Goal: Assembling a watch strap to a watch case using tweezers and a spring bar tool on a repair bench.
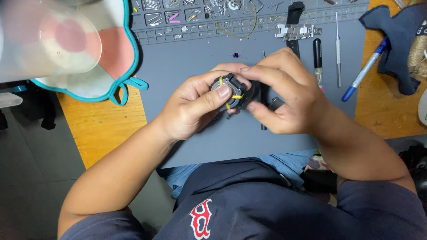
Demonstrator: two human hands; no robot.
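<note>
While both hands meet above the middle of a grey work mat (200, 58), they close together on a watch case (227, 89), a dark round body with a pale metal back turned up toward the camera and a thin yellow band (235, 96) crossing it. The left hand (191, 106) curls around the case from the left, its thumb pressed flat on the metal back; the right hand (284, 95) wraps in from the right, fingers bent over the far edge and thumb under the near side, so both are clenched on the same piece. The case's strap lug points up and slightly left, away from the person, and its long axis runs roughly from near-right to far-left. Most of the case's right half is hidden under the right fingers, and whether a strap hangs from it there cannot be made out. Behind the hands lie a black pen-like tool (317, 53), a thin metal pin tool (338, 49), a metal link bracelet (297, 31) and a black strap (293, 18), partly covered. A blue pen (365, 70) rests on the orange wooden desk (102, 124) beside a dark cloth (400, 40). A blurred clear plastic cup (44, 40) fills the upper-left corner over a teal-edged cloth (120, 66). Tray compartments along the mat's far edge hold small parts too tiny to tell apart.
</note>
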